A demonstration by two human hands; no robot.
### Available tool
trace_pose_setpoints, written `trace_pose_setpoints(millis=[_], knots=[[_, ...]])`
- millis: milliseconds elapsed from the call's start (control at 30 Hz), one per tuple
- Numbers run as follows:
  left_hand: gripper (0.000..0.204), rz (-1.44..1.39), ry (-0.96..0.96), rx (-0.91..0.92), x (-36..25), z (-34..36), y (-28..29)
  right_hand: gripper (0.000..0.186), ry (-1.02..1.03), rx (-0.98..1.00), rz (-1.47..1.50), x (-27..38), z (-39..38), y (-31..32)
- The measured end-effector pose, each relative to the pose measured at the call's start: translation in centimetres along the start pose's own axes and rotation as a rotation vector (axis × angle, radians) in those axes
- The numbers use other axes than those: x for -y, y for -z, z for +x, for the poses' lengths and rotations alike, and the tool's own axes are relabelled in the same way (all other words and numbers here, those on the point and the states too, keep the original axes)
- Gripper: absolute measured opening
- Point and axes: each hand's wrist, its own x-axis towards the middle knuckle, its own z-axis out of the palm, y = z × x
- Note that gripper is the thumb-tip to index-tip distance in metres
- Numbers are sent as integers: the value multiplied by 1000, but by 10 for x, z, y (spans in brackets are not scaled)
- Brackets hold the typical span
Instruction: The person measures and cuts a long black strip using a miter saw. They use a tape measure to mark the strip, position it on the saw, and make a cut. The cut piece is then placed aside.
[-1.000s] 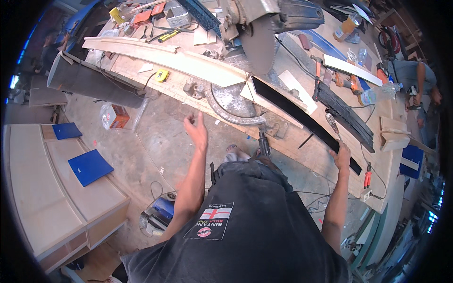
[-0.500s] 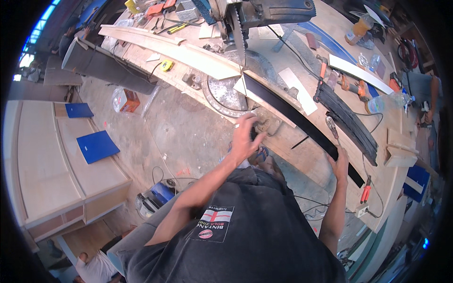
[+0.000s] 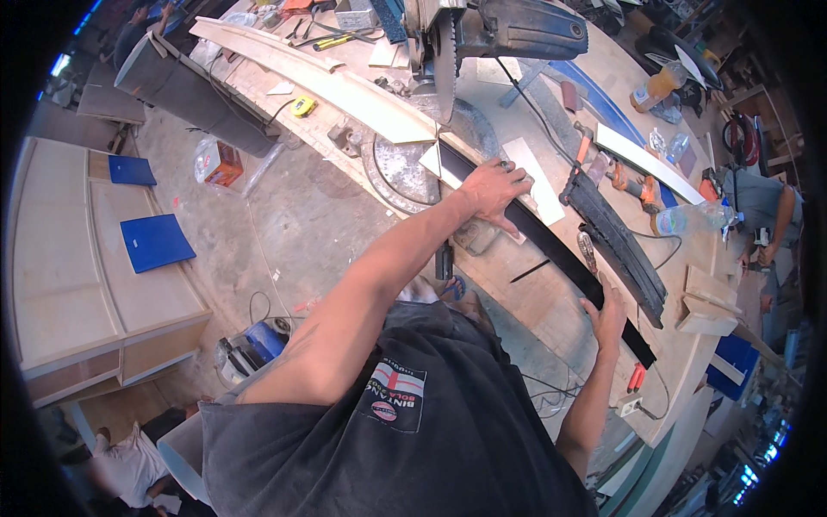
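Head view: long flat black strip (image 3: 556,249) lies slantwise on the pale wooden workbench (image 3: 551,306), its upper end by the toothed grey circular saw blade (image 3: 445,73). Left hand (image 3: 494,191) lies across the strip near that end, fingers spread, thumb apart; cannot tell if gripping. Right hand (image 3: 608,315) at the strip's lower part, thumb apart from fingers; grasp unclear. Wooden-handled screwdriver (image 3: 587,249) just beside the strip.

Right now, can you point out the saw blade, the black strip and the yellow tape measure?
Saw blade (image 3: 445,73), head view: middle of its visible side.
Black strip (image 3: 556,252), head view: dark face, around mid-length.
Yellow tape measure (image 3: 302,106), head view: middle of its case.
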Motion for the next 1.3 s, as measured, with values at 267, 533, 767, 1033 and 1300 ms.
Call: trace_pose_setpoints(millis=[267,533,767,1033,1300], knots=[[106,-6,-86,5,14,13,-10,91,1,8,-22,3,1,-9],[99,102,-39,-44,4,5,-8,92,-8,94,43,10,8,2],[96,-5,-98,-84,16,6,-11,90,-78,159,-10,11,9,7],[80,-159,-22,-196,20,7,-26,80,-18,72,36,18,14,6],[73,-44,55,-419,15,4,-36,69,78,-32,93,50,32,-16]])
